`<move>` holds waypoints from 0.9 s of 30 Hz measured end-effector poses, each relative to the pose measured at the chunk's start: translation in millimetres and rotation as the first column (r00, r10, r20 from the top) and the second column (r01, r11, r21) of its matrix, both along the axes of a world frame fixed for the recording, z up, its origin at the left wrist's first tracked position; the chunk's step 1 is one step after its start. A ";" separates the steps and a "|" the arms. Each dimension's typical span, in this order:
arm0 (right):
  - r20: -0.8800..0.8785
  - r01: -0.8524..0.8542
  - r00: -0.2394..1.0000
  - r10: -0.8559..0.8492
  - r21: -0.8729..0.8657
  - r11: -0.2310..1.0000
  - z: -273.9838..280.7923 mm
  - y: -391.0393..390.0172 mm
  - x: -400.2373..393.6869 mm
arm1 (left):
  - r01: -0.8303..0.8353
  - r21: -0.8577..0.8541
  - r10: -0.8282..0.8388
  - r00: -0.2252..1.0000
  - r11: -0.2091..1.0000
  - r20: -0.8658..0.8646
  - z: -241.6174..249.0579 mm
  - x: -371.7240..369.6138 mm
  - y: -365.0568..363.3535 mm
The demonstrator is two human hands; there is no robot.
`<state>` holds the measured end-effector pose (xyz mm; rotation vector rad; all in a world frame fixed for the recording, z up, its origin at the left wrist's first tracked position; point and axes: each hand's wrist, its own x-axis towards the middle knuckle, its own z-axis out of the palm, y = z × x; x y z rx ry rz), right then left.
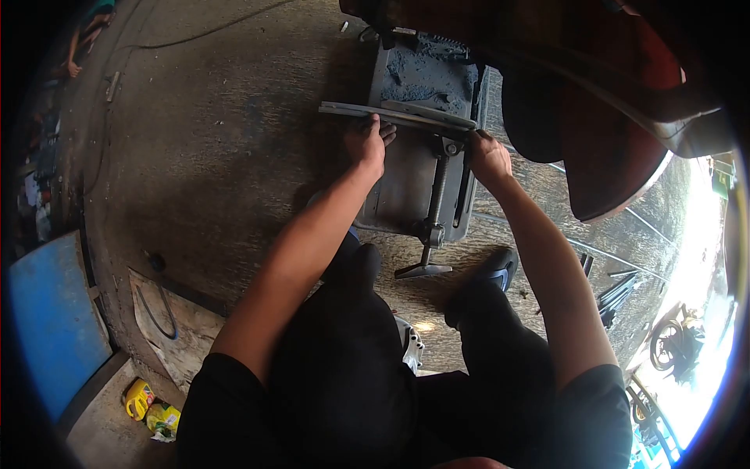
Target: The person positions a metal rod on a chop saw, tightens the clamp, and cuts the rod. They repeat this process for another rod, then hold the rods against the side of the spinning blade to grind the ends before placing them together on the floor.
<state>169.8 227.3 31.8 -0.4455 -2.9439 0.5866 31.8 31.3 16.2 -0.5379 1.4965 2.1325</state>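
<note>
A long grey metal bar (348, 109) lies crosswise over the base of a cut-off saw (402, 180), along the upright plate of its vise. My left hand (367, 147) is at the bar's left part, thumb against its near edge and fingers partly under it. At the bar's right end, my right hand (491, 159) has its fingers closed on the bar; their tips are hidden. Between my forearms runs the vise's threaded screw (439, 191), with a T-shaped handle (423, 270) at its near end. Dark grit (414, 74) covers the far part of the base.
The saw's red guard (601, 184) overhangs at upper right. Thin rods (617, 293) lie on the floor to the right. A blue panel (58, 320) and a yellow container (139, 399) are at left. A cable (211, 31) crosses the floor; another person's arm (73, 55) shows upper left.
</note>
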 end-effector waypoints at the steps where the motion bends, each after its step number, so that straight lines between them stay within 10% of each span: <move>1: 0.010 0.013 1.000 -0.013 -0.011 1.000 1.3 -0.3 -0.5 | 0.002 0.004 -0.002 1.000 1.000 0.008 0.0 -1.1 0.0; 12: -0.002 0.044 0.999 -0.044 0.047 0.998 -1.8 2.8 -0.9 | -0.072 0.017 0.072 0.997 0.997 -0.022 -2.8 0.2 2.9; 14: 0.235 0.161 0.961 -0.145 -0.050 0.986 -3.2 3.5 -2.9 | -0.150 0.089 0.143 0.987 0.985 0.076 1.6 -1.4 0.0; 17: -0.021 0.075 0.997 -0.074 0.043 0.996 -0.3 0.1 -2.1 | -0.185 0.065 0.179 0.980 0.981 0.089 0.5 -2.1 0.9; 27: 0.009 0.103 0.995 -0.103 0.012 0.995 -5.3 4.5 -3.4 | -0.198 0.089 0.183 0.971 0.976 0.151 -6.9 -8.5 -2.1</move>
